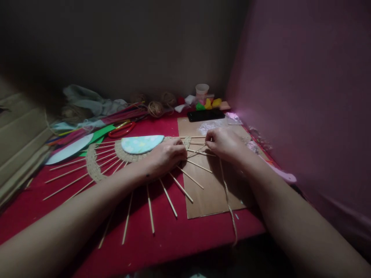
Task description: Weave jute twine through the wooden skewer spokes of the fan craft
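Observation:
A half-round fan of thin wooden sticks (139, 216) spreads over the red cloth, with twine woven between the sticks. At its centre sits a light-blue patterned half-disc (142, 144), edged by a twine band (123, 153). A second woven band (93, 164) crosses the left sticks. My left hand (171, 154) is closed over the right-hand sticks, fingertips beside a small woven patch (188, 142). My right hand (224, 143) pinches the twine (227, 193) near the stick ends; its tail hangs past the table's front edge. The palms hide part of the fan.
Cardboard (199, 200) lies under the right sticks on the red cloth (174, 251). Behind are red-handled scissors (121, 130), twine balls (155, 109), a black phone (205, 115) and a cup (202, 90). A pink-handled tool (282, 174) lies at right, beside a pink wall (304, 96).

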A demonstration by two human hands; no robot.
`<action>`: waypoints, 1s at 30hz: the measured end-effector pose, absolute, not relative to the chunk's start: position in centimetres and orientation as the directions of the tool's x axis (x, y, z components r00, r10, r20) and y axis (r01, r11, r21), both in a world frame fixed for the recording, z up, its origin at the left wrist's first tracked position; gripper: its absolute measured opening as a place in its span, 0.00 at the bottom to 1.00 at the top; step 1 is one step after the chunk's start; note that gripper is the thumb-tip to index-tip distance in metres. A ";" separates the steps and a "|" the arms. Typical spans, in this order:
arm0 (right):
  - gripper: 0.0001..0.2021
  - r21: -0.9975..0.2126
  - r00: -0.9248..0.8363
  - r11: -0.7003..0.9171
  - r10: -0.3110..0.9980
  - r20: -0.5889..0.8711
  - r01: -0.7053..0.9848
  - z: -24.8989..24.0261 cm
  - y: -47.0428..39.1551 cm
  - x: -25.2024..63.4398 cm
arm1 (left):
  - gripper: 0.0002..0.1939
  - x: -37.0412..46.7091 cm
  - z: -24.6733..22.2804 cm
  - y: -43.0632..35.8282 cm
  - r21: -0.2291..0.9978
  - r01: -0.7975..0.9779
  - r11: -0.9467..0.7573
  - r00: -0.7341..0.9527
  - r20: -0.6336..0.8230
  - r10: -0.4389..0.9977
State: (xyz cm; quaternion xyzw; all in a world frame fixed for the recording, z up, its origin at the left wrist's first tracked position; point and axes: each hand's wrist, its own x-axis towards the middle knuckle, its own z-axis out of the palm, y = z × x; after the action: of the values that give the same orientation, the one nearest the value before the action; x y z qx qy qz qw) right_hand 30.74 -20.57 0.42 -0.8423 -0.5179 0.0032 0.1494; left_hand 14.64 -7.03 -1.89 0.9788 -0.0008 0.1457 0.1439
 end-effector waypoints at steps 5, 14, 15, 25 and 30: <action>0.11 -0.184 0.472 -0.448 0.874 0.113 0.875 0.2 -20.5 30.7 | 0.12 14.3 -1.5 -7.2 0.021 -0.115 -0.993 0.949 0.296 -0.104; 0.10 -0.223 0.427 -0.408 0.903 0.043 0.885 0.4 -20.6 31.1 | 0.12 14.8 0.2 -9.4 -0.507 -0.250 -0.825 0.944 0.063 -0.325; 0.09 -0.259 0.402 -0.383 0.915 0.023 0.887 0.8 -20.8 31.2 | 0.11 14.9 0.2 -9.5 -0.519 -0.254 -0.816 0.944 0.050 -0.326; 0.03 -0.377 0.326 -0.416 0.903 -0.280 0.828 3.2 -22.7 32.2 | 0.10 14.7 0.0 -8.7 -0.534 -0.228 -0.814 0.953 0.047 -0.298; 0.05 -0.265 0.373 -0.460 0.871 -0.320 0.848 2.7 -22.7 32.4 | 0.11 14.4 -0.1 -8.4 -0.547 -0.209 -0.810 0.951 0.081 -0.300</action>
State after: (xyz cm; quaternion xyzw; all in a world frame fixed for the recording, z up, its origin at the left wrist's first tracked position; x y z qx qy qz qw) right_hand 32.42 -22.75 2.71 -0.8279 -0.5189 0.2108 0.0280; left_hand 14.39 -8.35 -0.07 0.9479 -0.1342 0.0821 -0.2771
